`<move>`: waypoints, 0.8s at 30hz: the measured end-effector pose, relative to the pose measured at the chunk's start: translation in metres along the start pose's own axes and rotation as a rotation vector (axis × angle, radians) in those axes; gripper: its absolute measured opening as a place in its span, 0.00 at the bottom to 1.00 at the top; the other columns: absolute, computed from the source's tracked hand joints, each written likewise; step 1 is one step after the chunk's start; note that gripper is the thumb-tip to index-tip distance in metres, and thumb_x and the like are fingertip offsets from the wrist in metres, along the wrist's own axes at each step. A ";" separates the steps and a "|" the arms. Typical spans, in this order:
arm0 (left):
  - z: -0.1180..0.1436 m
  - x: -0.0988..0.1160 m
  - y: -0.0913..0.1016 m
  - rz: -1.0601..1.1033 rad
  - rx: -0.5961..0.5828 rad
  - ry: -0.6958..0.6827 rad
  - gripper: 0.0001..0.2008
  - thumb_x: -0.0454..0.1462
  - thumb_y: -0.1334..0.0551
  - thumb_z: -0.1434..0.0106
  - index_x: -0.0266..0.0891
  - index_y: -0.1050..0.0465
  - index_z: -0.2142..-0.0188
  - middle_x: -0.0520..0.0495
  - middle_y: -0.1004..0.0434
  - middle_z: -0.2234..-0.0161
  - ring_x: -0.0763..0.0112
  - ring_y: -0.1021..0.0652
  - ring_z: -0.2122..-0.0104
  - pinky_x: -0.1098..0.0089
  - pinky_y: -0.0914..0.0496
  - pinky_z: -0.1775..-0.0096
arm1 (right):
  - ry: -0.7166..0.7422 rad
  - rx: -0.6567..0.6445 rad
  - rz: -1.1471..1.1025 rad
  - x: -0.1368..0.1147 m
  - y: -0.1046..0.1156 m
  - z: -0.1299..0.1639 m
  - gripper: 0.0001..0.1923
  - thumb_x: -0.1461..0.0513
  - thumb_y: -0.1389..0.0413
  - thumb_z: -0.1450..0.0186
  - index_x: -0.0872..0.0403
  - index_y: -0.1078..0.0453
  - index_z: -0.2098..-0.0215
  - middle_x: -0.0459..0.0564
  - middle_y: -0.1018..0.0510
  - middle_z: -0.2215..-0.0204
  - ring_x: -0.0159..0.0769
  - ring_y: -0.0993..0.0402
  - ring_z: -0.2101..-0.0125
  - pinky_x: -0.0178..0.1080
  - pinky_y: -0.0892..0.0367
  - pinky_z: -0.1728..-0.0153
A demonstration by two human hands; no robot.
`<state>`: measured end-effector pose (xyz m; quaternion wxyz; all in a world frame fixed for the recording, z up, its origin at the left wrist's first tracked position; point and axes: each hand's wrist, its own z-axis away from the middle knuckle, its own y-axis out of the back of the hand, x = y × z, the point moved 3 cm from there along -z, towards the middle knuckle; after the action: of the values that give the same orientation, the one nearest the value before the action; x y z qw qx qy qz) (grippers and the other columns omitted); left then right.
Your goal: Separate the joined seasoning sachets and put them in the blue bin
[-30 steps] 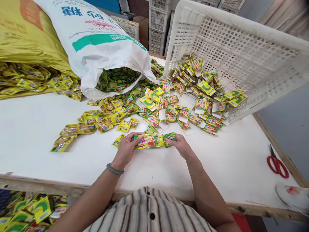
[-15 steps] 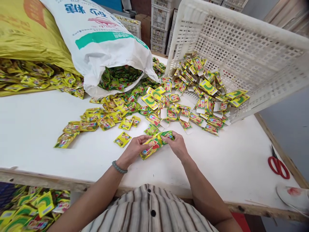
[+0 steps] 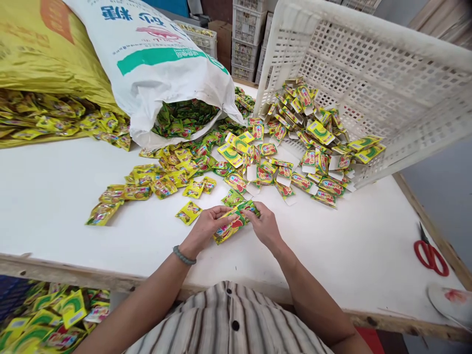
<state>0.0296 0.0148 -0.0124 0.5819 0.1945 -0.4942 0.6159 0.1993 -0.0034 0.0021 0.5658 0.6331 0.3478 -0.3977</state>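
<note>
White table, tipped crate spilling packets, sack of sachets

Left and right of the packet heap, the white table lies bare. Behind the heap, a white sack and a tipped crate block passage; scissors lie far right of it.

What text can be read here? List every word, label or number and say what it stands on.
"砂糖": blue characters, upside down to the camera, on the white sack; reading hedged.
Red logo and the small white print on the green band of that sack: too blurred.
Red lettering on the packet strip held by the left hand and right hand: unreadable.
Orange patch on the yellow sack: unreadable.
No numbers are legible.
</note>
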 end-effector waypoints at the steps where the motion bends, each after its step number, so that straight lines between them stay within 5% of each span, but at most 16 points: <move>1: 0.000 0.000 0.000 0.016 0.003 0.001 0.21 0.40 0.23 0.59 0.36 0.23 0.66 0.49 0.17 0.70 0.71 0.21 0.73 0.73 0.29 0.68 | 0.012 0.023 0.000 0.000 0.001 0.000 0.09 0.54 0.43 0.38 0.51 0.30 0.69 0.46 0.28 0.72 0.35 0.35 0.71 0.37 0.39 0.67; 5: 0.000 -0.001 -0.001 0.035 -0.016 0.011 0.22 0.40 0.23 0.61 0.35 0.23 0.66 0.48 0.17 0.71 0.69 0.20 0.73 0.71 0.28 0.68 | 0.097 0.104 0.051 0.001 0.003 -0.001 0.05 0.57 0.40 0.41 0.50 0.26 0.72 0.49 0.27 0.69 0.40 0.35 0.63 0.42 0.37 0.59; 17: 0.005 -0.005 -0.008 0.083 0.005 -0.064 0.21 0.44 0.25 0.55 0.35 0.24 0.65 0.48 0.19 0.71 0.72 0.22 0.72 0.73 0.29 0.68 | 0.048 -0.064 -0.012 -0.003 -0.019 0.007 0.15 0.55 0.47 0.35 0.49 0.22 0.73 0.54 0.28 0.53 0.47 0.42 0.46 0.51 0.45 0.43; 20: 0.004 -0.007 -0.008 0.119 0.056 -0.085 0.22 0.46 0.26 0.55 0.36 0.27 0.65 0.50 0.21 0.72 0.73 0.24 0.74 0.73 0.30 0.70 | -0.033 -0.094 -0.188 -0.002 -0.021 0.006 0.11 0.52 0.43 0.38 0.49 0.24 0.64 0.52 0.27 0.58 0.43 0.33 0.53 0.47 0.35 0.50; 24: 0.004 -0.004 -0.009 0.092 0.085 -0.166 0.25 0.49 0.30 0.49 0.41 0.33 0.55 0.55 0.25 0.75 0.74 0.27 0.78 0.74 0.33 0.74 | -0.183 -0.060 -0.493 0.001 -0.023 0.003 0.20 0.51 0.37 0.45 0.51 0.31 0.59 0.44 0.28 0.72 0.34 0.29 0.70 0.39 0.28 0.66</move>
<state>0.0374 0.0075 -0.0104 0.5011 0.2465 -0.5228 0.6441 0.1792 -0.0038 -0.0087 0.4994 0.4736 0.4503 -0.5688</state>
